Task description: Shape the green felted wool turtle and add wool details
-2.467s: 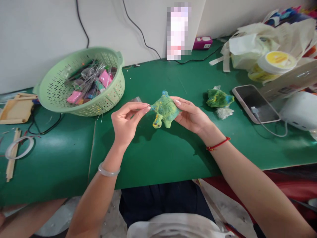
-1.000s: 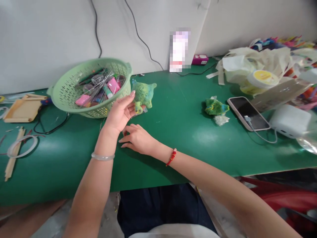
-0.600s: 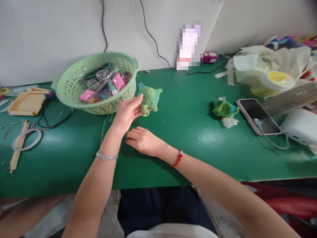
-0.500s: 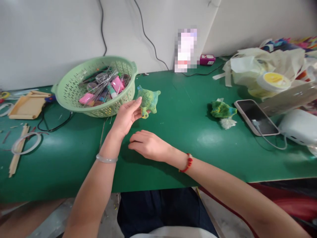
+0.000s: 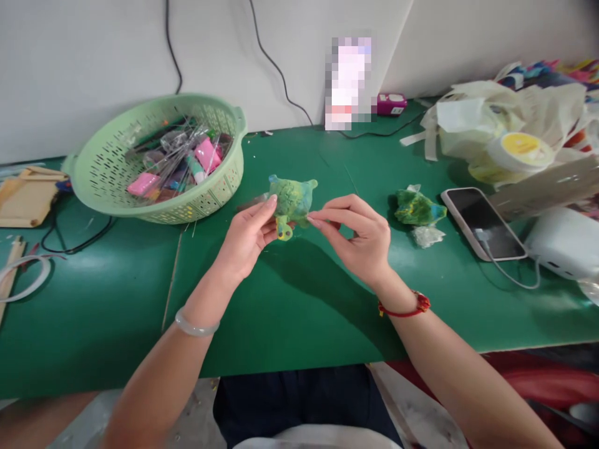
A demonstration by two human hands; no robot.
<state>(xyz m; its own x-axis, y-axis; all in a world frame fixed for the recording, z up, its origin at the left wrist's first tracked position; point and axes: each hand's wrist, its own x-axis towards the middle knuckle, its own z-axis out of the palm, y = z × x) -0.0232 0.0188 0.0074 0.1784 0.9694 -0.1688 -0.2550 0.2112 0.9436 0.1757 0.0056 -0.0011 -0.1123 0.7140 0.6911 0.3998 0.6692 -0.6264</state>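
Note:
A small green, blue and yellow turtle figure (image 5: 294, 194) is held above the table, its head with dark eyes pointing down toward me. My left hand (image 5: 250, 234) is closed on its left side, thumb on top and fingers beneath. My right hand (image 5: 358, 234) has thumb and index finger pinched together at the turtle's right front flipper, which the fingertips partly cover. A green and yellow lump (image 5: 418, 207), seemingly in clear wrap, lies to the right of my right hand, with a crumpled clear wrapper (image 5: 427, 236) by it.
A light green plastic basket (image 5: 229, 187) of wires and pink packets stands at the back left. To the right lie a phone (image 5: 486, 224) with a cable, a white device (image 5: 564, 240) and a yellow-lidded tub (image 5: 526, 151). A wooden tray (image 5: 25, 196) and white ring (image 5: 35, 290) are far left.
My right hand has risen and moved right, from resting near the table to pinching at the turtle's flipper. The turtle in my left hand has shifted slightly right and down. The view has turned a little.

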